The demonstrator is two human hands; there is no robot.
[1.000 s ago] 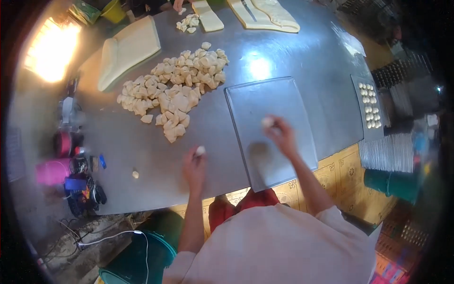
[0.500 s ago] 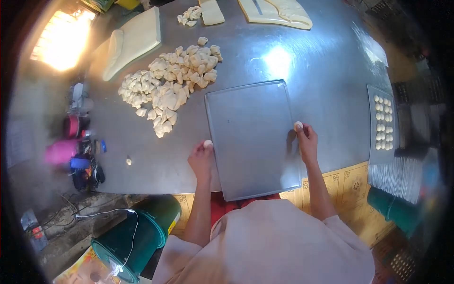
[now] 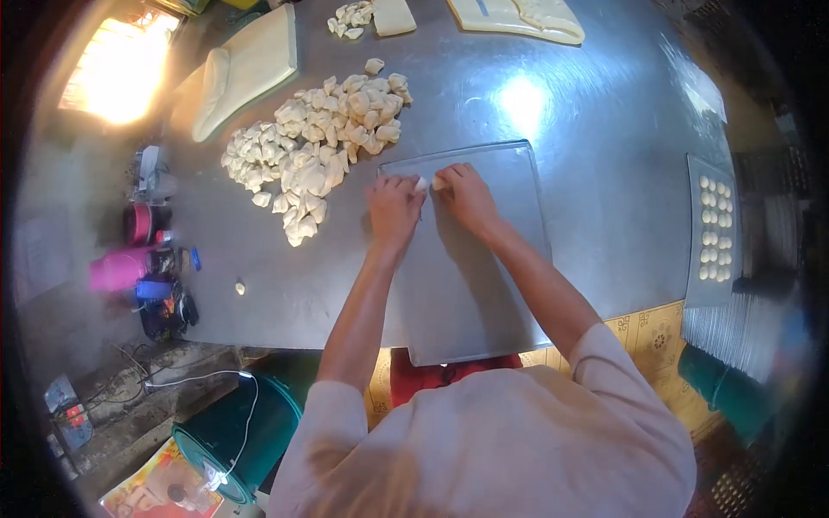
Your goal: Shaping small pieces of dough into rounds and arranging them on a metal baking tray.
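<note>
A flat grey metal tray (image 3: 440,293) lies on the metal table close in front of me. Over its far left part my two hands are close together. My left hand (image 3: 396,207) pinches a small pale dough ball (image 3: 421,184) between thumb and fingers. Just beside it, my right hand (image 3: 467,198) pinches another dough ball (image 3: 439,183), partly hidden by the fingers. Whether either ball touches the tray I cannot tell. Left of the tray is a heap of cut dough pieces (image 3: 311,168), and one small piece (image 3: 240,288) lies alone nearer the left edge.
Thick dough slabs lie at the far left (image 3: 255,69) and far side (image 3: 518,19) of the metal table (image 3: 596,216). A second tray (image 3: 698,289) with rows of dough balls sits at the right edge, above stacked trays (image 3: 730,332). A green bin (image 3: 237,432) stands below left.
Both hands have come inward from the tray's two sides and forward over its far part, each still pinching a dough ball. The view has shifted slightly.
</note>
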